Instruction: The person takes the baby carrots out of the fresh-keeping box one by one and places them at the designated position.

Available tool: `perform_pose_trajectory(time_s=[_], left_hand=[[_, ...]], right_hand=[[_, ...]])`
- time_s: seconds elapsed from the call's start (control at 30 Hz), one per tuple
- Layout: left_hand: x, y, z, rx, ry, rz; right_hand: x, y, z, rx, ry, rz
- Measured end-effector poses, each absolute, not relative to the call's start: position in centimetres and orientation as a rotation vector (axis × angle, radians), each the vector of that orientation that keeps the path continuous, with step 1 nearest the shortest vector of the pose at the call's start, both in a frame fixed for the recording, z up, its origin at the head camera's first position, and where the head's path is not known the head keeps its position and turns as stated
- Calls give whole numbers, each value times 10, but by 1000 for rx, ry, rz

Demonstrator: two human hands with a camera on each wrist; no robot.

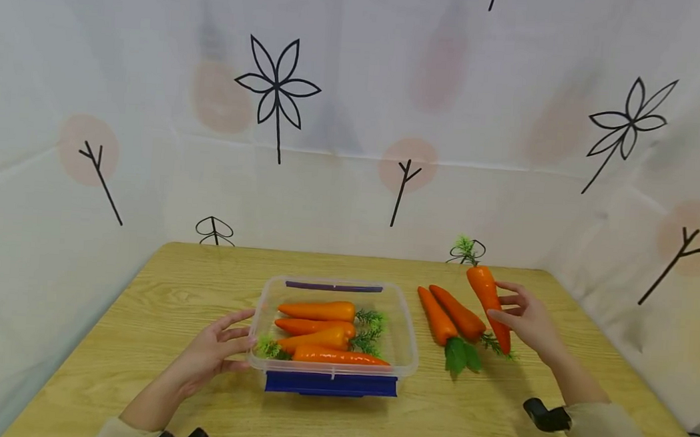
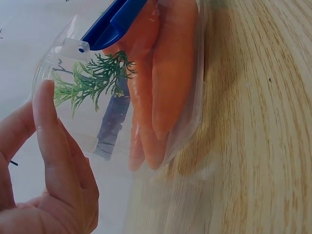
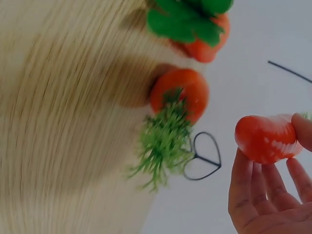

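My right hand (image 1: 530, 320) holds an orange toy carrot (image 1: 483, 287) between thumb and fingers, raised at the right with its leafy top pointing up and away. In the right wrist view the held carrot's (image 3: 263, 139) rounded end faces the camera. Two more carrots lie just left of that hand: one with broad green leaves (image 1: 437, 317), one with feathery greens (image 1: 458, 313). A clear plastic container (image 1: 403, 329) stands mid-table, several carrots (image 1: 320, 310) lying inside. Against its left side rest the loosely extended fingers of my left hand (image 1: 209, 353), seen also beside the rim in the left wrist view.
The wooden table (image 1: 157, 314) reaches back to a white patterned cloth (image 1: 339, 204), which also hangs at both sides. A blue clasp (image 1: 331, 384) hangs down on the container's front. Black straps with cameras (image 1: 546, 416) sit at the wrists.
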State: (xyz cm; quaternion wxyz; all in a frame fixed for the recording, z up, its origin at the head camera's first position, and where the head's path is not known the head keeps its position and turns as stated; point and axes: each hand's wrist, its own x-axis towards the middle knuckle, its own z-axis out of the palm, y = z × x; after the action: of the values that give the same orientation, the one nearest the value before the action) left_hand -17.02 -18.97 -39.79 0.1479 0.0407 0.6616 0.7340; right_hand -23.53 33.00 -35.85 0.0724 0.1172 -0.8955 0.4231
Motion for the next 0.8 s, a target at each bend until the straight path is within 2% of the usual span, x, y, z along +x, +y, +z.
perform_pose_trajectory(time_s=[0.3,0.8], left_hand=[[-170,-190,-398,125,1906,2108],[-171,-189,-400,114,1905,2112]], right_hand=[[-258,354,-362,414,-2769,1175],[-288,357,-383,402,-2926,1161]])
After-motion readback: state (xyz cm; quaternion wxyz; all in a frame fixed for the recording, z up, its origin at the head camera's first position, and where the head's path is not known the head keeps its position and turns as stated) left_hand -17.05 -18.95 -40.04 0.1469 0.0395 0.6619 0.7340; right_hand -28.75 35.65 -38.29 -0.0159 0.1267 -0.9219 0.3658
